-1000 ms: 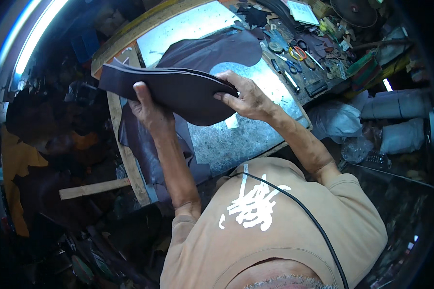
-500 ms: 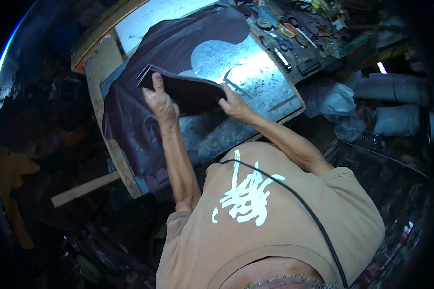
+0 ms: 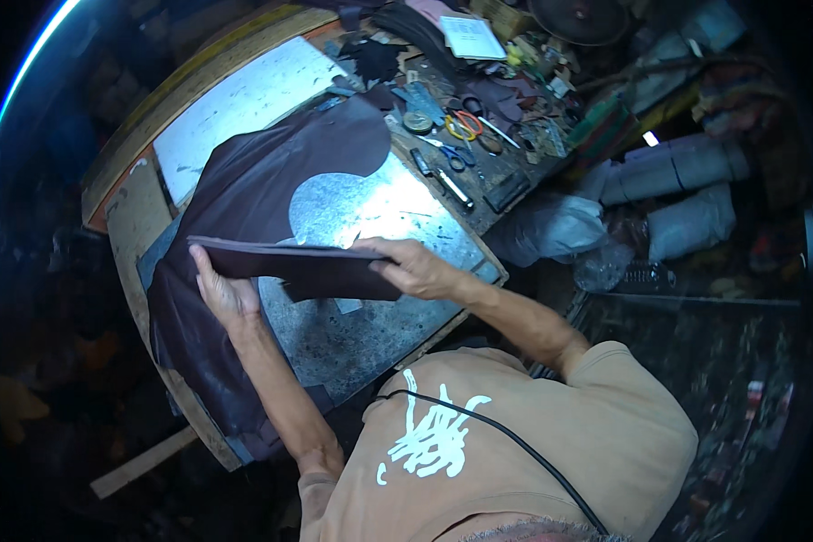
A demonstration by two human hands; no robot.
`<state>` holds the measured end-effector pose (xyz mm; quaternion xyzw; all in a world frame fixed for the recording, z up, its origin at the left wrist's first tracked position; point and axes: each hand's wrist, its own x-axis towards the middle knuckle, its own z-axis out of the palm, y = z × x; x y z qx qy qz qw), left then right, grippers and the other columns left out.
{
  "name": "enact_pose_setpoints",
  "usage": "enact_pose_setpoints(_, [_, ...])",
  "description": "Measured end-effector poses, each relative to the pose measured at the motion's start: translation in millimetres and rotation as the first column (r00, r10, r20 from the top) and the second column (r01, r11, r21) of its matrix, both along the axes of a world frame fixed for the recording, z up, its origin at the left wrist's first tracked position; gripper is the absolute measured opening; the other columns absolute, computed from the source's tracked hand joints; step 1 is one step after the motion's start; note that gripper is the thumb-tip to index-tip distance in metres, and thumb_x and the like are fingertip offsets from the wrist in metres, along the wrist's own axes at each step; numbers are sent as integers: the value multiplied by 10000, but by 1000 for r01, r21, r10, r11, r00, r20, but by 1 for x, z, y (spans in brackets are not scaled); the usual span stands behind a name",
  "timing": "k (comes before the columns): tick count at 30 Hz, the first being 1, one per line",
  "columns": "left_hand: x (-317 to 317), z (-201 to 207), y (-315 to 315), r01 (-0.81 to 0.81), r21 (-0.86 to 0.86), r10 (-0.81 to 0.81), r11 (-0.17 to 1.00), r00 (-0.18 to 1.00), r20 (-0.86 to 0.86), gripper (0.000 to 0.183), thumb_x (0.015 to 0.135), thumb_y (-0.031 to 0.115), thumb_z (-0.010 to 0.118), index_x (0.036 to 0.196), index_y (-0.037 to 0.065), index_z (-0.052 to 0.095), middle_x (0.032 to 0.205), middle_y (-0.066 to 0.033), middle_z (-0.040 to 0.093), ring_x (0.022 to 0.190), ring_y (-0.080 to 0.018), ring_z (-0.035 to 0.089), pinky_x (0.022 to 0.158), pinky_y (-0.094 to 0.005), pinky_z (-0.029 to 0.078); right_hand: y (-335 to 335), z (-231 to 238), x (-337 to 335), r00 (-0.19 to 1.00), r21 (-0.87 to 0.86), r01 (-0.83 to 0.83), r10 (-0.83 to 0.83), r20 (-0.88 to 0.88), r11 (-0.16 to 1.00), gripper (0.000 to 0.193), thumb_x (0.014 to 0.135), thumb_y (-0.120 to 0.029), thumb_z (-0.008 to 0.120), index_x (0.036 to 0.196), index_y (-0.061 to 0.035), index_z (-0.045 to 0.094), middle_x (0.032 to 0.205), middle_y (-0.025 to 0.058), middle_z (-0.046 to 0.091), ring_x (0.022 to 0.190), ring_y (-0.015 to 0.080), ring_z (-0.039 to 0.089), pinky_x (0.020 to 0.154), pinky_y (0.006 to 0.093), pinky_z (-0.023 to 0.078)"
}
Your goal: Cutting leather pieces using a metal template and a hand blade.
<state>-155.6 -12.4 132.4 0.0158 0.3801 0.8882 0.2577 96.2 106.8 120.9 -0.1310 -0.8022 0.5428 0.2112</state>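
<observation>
A stack of dark brown leather pieces (image 3: 307,274) is held on edge above the bench between my two hands. My left hand (image 3: 228,294) is closed on its left end, with the thumb up near the top edge and the other fingers partly hidden behind. The right end is pinched by my right hand (image 3: 415,267), its fingers over the top edge. Beneath and beyond lies a large dark brown leather hide (image 3: 271,163), with a curved bite cut from its right side. The hide partly covers a scuffed metal sheet (image 3: 370,316) on the bench.
Scissors with orange handles (image 3: 463,125), blue-handled scissors (image 3: 458,158) and a roll of tape (image 3: 416,123) lie on the far right of the bench. A white board (image 3: 244,108) sits at the back left. Wrapped rolls (image 3: 677,172) stand right of the bench.
My view has shifted, so the bench sits lower and further left in it. The stack has turned nearly level, and my right hand has moved over its top edge.
</observation>
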Motion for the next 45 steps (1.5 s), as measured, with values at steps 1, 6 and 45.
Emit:
enact_pose_setpoints(1, [-3,2,8,37,-25,-37,999,999,-5,343,946,301,632,1159,38,579,1038,-71,633,964,-198,626,868,-371,532,11,14,3,997,-46,-31,34,63,998,385,893,-10,502,1276,15,528,1081,203,659,1003,261,647,906,341,484])
enact_pose_setpoints(6, [-27,-98,31,-111,-620,-123,777,939,-322,421,950,341,612,1229,39,524,1060,-83,637,948,-208,625,845,-354,498,78,63,-8,952,-298,-154,223,212,942,436,881,-27,513,1310,50,504,1167,161,629,1083,196,589,946,311,465])
enact_pose_setpoints(45, [107,-165,50,-224,-914,-743,337,534,-404,854,780,577,696,1404,54,440,1510,-198,342,1437,-413,191,1154,-576,148,144,-142,-17,864,706,44,-381,328,707,488,866,-206,638,1288,16,534,1240,231,571,1163,392,514,969,448,423])
